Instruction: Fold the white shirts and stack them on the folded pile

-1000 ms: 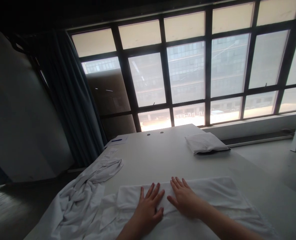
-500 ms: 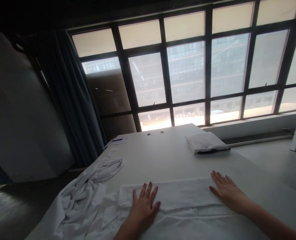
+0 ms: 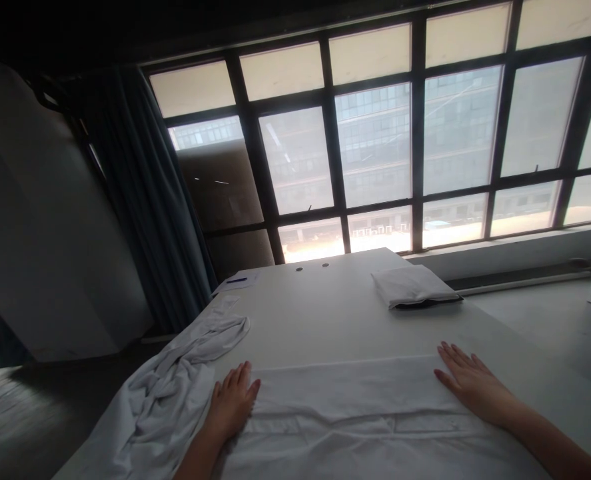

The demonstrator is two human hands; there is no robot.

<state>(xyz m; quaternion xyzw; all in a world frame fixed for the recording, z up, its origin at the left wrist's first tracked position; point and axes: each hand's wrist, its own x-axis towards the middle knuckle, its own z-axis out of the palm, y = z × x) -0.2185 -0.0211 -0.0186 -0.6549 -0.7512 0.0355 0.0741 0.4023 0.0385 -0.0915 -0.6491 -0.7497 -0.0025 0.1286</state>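
Spread over the near part of the white table [image 3: 305,320] is a white cloth garment [image 3: 345,393], folded, with a long seam or placket running across it. My left hand [image 3: 232,400] rests at its left edge, fingers stretched out and fairly close together. At the right edge my right hand [image 3: 470,380] lies flat, fingers extended, touching the cloth. Neither hand grips anything. The garment's lower part runs out of view at the bottom.
A crumpled white cloth [image 3: 175,393] lies along the table's left edge. A folded white cloth bundle with a dark underside [image 3: 415,287] sits at the back right. Paper with a pen [image 3: 236,280] lies at the far left. Beyond stand a blue curtain [image 3: 160,220] and large windows.
My left hand has slid left from on top of the garment to its left edge. My right hand has shifted slightly right. The cloth's left part looks flatter.
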